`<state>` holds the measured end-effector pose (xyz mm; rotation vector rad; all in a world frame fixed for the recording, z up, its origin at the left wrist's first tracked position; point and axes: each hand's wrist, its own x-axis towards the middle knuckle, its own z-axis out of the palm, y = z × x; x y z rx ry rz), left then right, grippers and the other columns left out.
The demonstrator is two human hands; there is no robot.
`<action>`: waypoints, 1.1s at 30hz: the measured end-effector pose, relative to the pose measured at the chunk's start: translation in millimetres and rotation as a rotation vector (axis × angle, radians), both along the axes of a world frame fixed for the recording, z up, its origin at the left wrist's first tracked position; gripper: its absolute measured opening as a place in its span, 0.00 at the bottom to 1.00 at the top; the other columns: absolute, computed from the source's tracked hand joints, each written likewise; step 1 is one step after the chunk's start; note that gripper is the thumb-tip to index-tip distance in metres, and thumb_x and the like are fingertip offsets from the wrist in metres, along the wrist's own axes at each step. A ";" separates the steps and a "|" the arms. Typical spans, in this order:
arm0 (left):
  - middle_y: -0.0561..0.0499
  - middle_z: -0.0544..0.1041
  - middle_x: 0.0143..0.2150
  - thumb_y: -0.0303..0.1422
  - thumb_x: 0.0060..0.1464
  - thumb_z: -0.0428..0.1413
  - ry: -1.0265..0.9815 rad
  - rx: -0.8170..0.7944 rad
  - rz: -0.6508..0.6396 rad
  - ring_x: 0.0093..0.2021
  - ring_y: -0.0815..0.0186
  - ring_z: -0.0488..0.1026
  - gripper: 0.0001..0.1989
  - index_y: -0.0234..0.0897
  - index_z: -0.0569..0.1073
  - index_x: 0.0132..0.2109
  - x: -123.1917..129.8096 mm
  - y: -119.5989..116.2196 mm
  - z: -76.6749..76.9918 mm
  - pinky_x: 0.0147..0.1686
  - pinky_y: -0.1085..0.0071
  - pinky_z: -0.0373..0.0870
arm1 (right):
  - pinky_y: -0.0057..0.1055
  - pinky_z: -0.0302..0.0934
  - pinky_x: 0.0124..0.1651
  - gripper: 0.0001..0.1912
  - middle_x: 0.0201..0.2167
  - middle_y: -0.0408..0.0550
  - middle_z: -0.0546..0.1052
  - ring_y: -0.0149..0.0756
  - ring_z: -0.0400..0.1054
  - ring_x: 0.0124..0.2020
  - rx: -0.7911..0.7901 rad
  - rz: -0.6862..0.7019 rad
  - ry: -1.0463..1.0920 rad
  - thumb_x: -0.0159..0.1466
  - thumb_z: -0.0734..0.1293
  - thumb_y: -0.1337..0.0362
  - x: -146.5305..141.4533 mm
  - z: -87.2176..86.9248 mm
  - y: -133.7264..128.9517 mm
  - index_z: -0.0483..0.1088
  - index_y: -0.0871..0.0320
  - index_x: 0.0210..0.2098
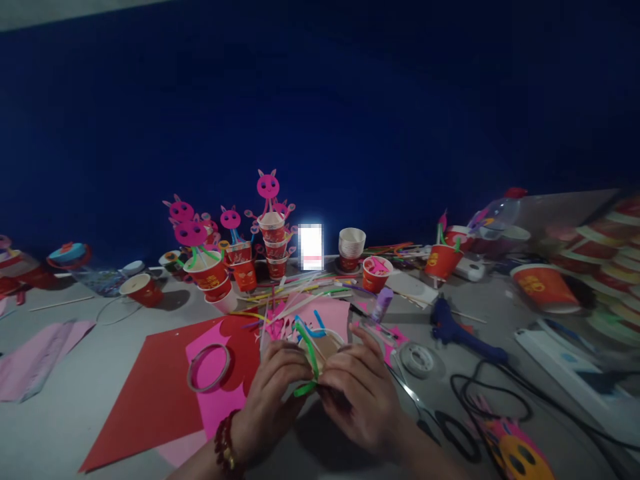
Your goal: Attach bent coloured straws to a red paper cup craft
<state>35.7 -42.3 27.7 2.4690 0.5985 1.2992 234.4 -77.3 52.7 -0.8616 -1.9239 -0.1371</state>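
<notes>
Between my two hands is a paper cup [330, 348], its pale inside facing up towards me. A green pipe cleaner [311, 345] bends over the cup's near rim, its lower end sticking out below my fingers. Behind it a blue pipe cleaner [319, 323] rises at the far rim. My left hand [277, 379] is closed at the cup's left side, against the green pipe cleaner. At the right side, my right hand [360, 387] grips the cup near the same pipe cleaner, index finger raised. My fingers hide most of the cup's outer wall.
Red card [145, 393] with a tape ring [209, 368] lies left. Scissors [415, 393], a tape roll [419, 359], a purple glue stick [383, 305] and a corded blue glue gun [465, 333] lie right. Finished cup figures [273, 230] and stacked cups [352, 248] stand behind.
</notes>
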 end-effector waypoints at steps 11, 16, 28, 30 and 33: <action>0.48 0.73 0.41 0.23 0.61 0.54 -0.129 -0.253 -0.076 0.44 0.61 0.69 0.09 0.40 0.70 0.46 -4.0 -3.5 4.7 0.47 0.66 0.66 | 0.50 0.48 0.69 0.28 0.48 0.51 0.77 0.46 0.69 0.51 -0.068 0.040 0.020 0.56 0.69 0.72 5.9 -6.8 -6.7 0.66 0.57 0.57; 0.50 0.71 0.39 0.29 0.64 0.53 -0.420 -0.678 -0.121 0.42 0.63 0.68 0.04 0.42 0.72 0.42 -2.5 6.4 -5.5 0.43 0.69 0.67 | 0.50 0.57 0.64 0.28 0.58 0.54 0.69 0.51 0.62 0.61 -0.288 -0.006 0.321 0.62 0.66 0.68 8.7 -18.3 -7.6 0.61 0.52 0.62; 0.51 0.71 0.38 0.33 0.59 0.61 -0.651 -0.990 -0.197 0.42 0.64 0.67 0.02 0.42 0.76 0.39 -0.2 18.5 -20.4 0.44 0.70 0.64 | 0.49 0.60 0.63 0.40 0.64 0.58 0.66 0.51 0.64 0.62 -1.048 0.234 0.832 0.59 0.72 0.48 -5.6 -26.0 8.4 0.54 0.51 0.65; 0.50 0.71 0.38 0.33 0.59 0.61 -0.650 -1.001 -0.220 0.42 0.63 0.67 0.02 0.41 0.76 0.38 -0.5 19.7 -21.4 0.45 0.69 0.64 | 0.48 0.58 0.65 0.42 0.64 0.57 0.67 0.51 0.63 0.64 -1.092 0.303 0.839 0.57 0.74 0.50 -7.5 -24.3 7.9 0.55 0.51 0.65; 0.50 0.71 0.39 0.34 0.58 0.61 -0.645 -1.019 -0.257 0.43 0.62 0.67 0.04 0.40 0.75 0.37 -1.1 21.5 -23.2 0.46 0.67 0.64 | 0.46 0.59 0.65 0.43 0.63 0.57 0.68 0.51 0.64 0.64 -1.105 0.366 0.851 0.56 0.75 0.51 -9.0 -20.7 8.5 0.55 0.51 0.65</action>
